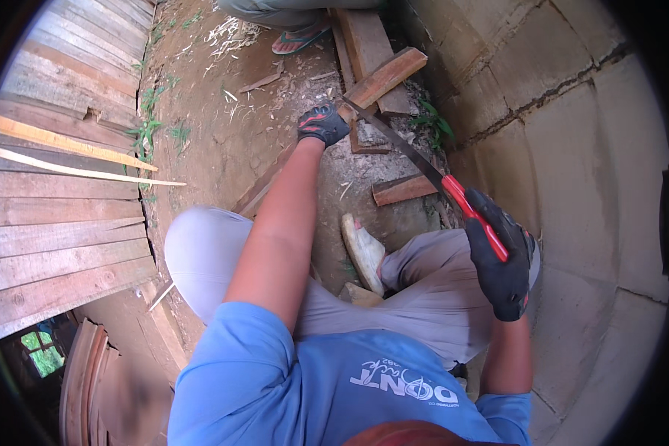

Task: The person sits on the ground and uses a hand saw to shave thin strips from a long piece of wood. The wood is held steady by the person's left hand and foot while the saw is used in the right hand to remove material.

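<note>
My right hand [500, 256], in a black glove with red marks, is closed round the red handle [474, 215] of a handsaw. The dark saw blade [403, 147] slants away to the upper left, its tip end against a short reddish wooden block [386, 78]. My left hand [322, 124], also gloved, is closed at the near left end of that block, beside the blade tip; its fingertips are hidden. The block lies tilted across a thicker timber beam [366, 44] on the ground.
Another wood offcut [405, 189] lies under the blade. My light shoe [364, 251] is close by. At the far end another person's sandalled foot [302, 39] stands next to wood shavings [233, 37]. A block wall [550, 149] rises on the right; plank boards [59, 230] line the left.
</note>
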A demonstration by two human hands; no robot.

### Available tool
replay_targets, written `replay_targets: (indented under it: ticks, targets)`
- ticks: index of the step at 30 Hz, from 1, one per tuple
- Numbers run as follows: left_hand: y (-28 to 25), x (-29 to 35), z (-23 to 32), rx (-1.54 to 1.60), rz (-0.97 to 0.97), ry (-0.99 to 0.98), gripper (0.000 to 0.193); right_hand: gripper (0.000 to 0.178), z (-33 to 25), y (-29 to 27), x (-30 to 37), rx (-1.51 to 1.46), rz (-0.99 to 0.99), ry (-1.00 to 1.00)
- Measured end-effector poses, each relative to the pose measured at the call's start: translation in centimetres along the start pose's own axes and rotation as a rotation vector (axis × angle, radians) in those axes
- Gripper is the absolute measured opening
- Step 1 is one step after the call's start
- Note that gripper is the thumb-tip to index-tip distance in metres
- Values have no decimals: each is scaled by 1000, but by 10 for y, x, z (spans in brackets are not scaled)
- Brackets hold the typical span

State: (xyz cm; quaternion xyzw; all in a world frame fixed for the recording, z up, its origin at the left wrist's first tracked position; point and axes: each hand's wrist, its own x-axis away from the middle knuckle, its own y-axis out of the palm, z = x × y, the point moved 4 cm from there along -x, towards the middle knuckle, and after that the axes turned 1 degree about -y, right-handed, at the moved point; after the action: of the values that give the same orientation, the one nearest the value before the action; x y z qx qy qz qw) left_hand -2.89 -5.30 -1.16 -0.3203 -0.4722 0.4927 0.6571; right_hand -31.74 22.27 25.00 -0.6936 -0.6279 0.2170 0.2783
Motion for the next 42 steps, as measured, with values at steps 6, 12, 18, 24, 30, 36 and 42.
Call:
replay_targets:
  ticks: [6, 12, 18, 24, 30, 36, 42]
  targets:
    - [8, 33, 17, 51, -72, 3, 72, 43, -36, -12, 8, 44, -7, 31]
    - [9, 42, 17, 182, -25, 6, 64, 53, -50, -18, 18, 132, -148, -59]
    - [12, 45, 21, 209, 5, 11, 51, 43, -91, -7, 1, 187, -82, 99]
    - [23, 50, 20, 192, 205, 90, 40, 38, -112, 27, -22, 297, -95, -24]
    - [20, 58, 20, 228, 160, 67, 39, 36, -114, 77, -61, 391, -66, -158]
    - [16, 53, 20, 226, 211, 43, 38, 36, -104, 104, -78, 385, 6, -308]
    - [22, 57, 22, 190, 242, 61, 40, 37, -97, 106, -92, 382, 27, -368]
